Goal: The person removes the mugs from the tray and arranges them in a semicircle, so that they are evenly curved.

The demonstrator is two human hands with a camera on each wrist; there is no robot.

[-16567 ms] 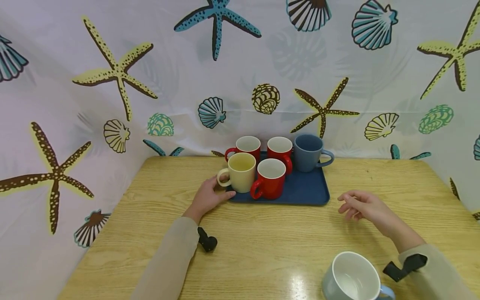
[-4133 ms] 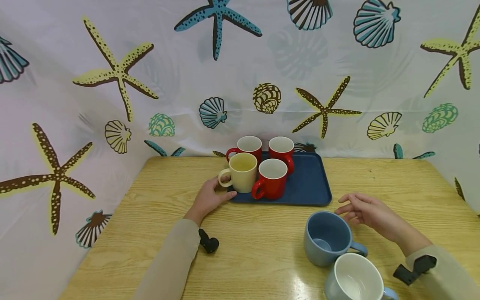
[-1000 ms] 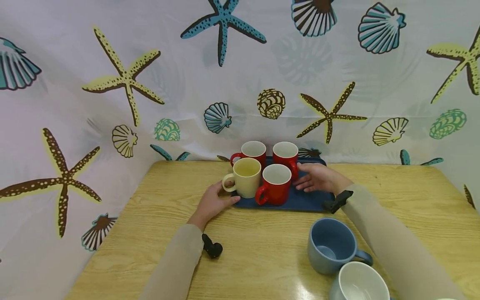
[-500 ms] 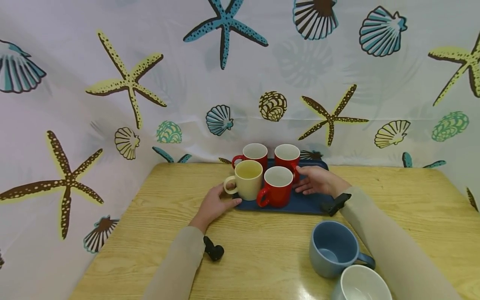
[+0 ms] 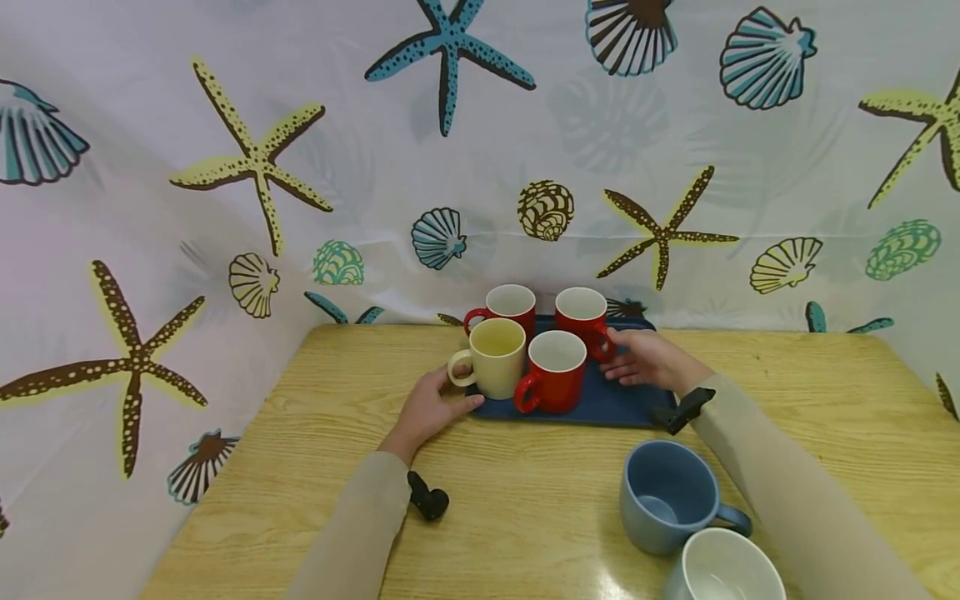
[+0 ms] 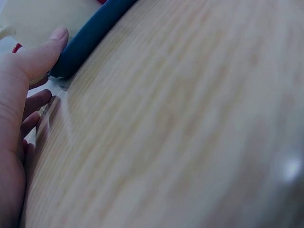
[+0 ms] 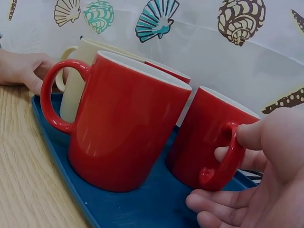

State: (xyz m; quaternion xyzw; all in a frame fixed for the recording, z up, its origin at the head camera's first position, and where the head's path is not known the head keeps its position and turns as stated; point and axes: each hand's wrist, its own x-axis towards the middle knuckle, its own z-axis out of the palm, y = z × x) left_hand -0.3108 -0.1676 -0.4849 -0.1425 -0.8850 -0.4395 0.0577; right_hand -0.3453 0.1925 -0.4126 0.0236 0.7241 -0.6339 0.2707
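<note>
Because the head view is cutting it off at the bottom, I am seeing only the upper part of the white cup [image 5: 727, 567]. Just behind it on the table [image 5: 517, 508], the blue mug [image 5: 667, 497] is standing; they are overlapping, so I cannot tell whether they are touching. Farther out, the left hand [image 5: 427, 410] is holding the near left corner of the tray [image 5: 622, 400], thumb lying at the rim, while the yellow mug [image 5: 497, 362] is partly covering the fingers. Beside that, the front red mug [image 5: 557, 383] is standing upright. Past it, the right hand [image 5: 647, 358] is gripping the right rear red mug [image 7: 204, 133] by its handle, thumb pressing outside, a fingertip showing through the loop. That mug is lying left of the grip, upright over the tray's rear; I am not managing to see whether its base is touching. The left rear red mug [image 5: 514, 303] is mostly hiding behind the yellow one. Farthest away, a shell-printed cloth [image 5: 480, 192] is hanging.
</note>
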